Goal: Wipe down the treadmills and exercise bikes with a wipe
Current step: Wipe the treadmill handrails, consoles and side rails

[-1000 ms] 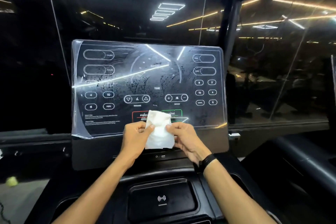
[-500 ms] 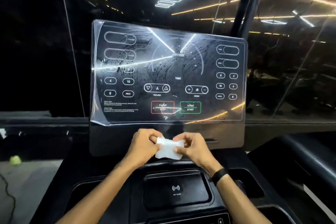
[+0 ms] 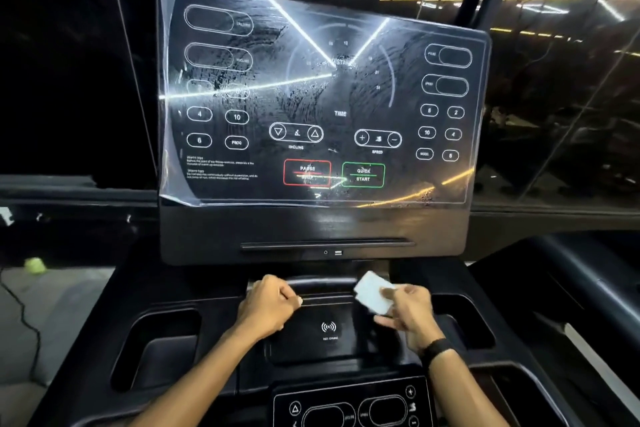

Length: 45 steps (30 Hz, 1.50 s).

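Note:
A folded white wipe [image 3: 372,292] is pinched in my right hand [image 3: 407,314], just above the right edge of the treadmill's black wireless charging pad [image 3: 329,333]. My left hand [image 3: 270,305] hovers over the pad's left edge with its fingers curled and holding nothing. Above both hands stands the treadmill's display panel [image 3: 322,97], covered in a clear film with wet streaks across its upper middle. A black ledge [image 3: 327,244] runs below the panel.
Cup holder recesses sit left [image 3: 156,347] and right [image 3: 464,322] of the pad. A lower control strip [image 3: 353,406] lies near the bottom edge. A dark glass wall with light reflections stands behind. A yellow-green ball [image 3: 34,265] and a cable lie on the floor at left.
Both hands came down from the display panel to the console. The left hand let go of the wipe, which is now folded small in the right hand alone. The view tilted down.

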Each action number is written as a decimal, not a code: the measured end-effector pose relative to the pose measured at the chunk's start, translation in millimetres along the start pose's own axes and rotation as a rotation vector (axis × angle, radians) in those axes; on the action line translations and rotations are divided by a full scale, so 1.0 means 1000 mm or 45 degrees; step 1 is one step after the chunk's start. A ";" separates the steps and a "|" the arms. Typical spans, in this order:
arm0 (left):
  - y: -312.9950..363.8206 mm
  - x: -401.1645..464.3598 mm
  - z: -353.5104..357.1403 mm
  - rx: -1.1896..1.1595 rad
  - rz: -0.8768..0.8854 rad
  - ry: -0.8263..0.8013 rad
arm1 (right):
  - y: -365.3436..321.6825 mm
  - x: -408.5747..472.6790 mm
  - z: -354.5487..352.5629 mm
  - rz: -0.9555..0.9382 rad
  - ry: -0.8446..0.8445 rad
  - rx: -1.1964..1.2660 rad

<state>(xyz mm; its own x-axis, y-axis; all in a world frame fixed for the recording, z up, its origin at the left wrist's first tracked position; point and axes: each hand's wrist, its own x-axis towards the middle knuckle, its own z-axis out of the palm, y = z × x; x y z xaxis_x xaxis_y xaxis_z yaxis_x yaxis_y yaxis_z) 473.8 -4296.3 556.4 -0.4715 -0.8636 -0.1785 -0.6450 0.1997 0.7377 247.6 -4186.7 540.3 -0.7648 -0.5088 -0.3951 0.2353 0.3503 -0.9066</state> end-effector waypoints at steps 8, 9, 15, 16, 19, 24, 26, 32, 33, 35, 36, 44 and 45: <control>-0.011 0.007 0.009 -0.179 -0.077 0.051 | -0.006 0.016 0.026 -0.166 0.647 0.224; -0.013 0.007 0.009 -0.201 -0.092 0.064 | -0.007 0.017 0.033 -0.211 0.615 0.250; -0.036 0.009 -0.018 -0.430 -0.194 0.195 | -0.001 0.024 0.091 -0.331 0.285 -0.090; -0.041 0.009 -0.023 -0.464 -0.208 0.225 | -0.001 0.019 0.099 -0.340 0.273 -0.127; -0.056 0.011 -0.035 -0.543 -0.247 0.295 | 0.005 0.001 0.131 -0.422 0.082 -0.216; -0.071 0.007 -0.038 -0.639 -0.298 0.357 | 0.018 -0.032 0.198 -0.495 -0.317 -0.248; -0.075 0.005 -0.041 -0.637 -0.306 0.400 | 0.020 -0.043 0.219 -0.514 -0.464 -0.235; -0.076 0.006 -0.049 -0.640 -0.302 0.463 | 0.018 -0.053 0.215 -0.309 -0.646 -0.049; -0.074 0.007 -0.048 -0.648 -0.297 0.460 | 0.015 -0.050 0.203 -0.231 -0.636 -0.008; -0.068 0.009 -0.043 -0.658 -0.279 0.438 | 0.008 -0.037 0.174 -0.102 -0.587 0.031; -0.064 0.011 -0.039 -0.657 -0.272 0.421 | 0.003 -0.027 0.159 -0.060 -0.549 0.031; -0.035 0.017 -0.014 -0.651 -0.221 0.282 | -0.016 0.024 0.058 -0.049 -0.128 -0.047; -0.034 0.017 -0.014 -0.651 -0.217 0.278 | -0.014 0.029 0.051 -0.067 -0.080 -0.071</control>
<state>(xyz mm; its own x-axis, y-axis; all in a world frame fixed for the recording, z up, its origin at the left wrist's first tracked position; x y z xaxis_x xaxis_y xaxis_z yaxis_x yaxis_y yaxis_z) 496.2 -4324.5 537.0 -0.2165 -0.9503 -0.2236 -0.3027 -0.1525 0.9408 252.7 -4246.1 534.4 -0.7356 -0.5755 -0.3574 0.1607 0.3643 -0.9173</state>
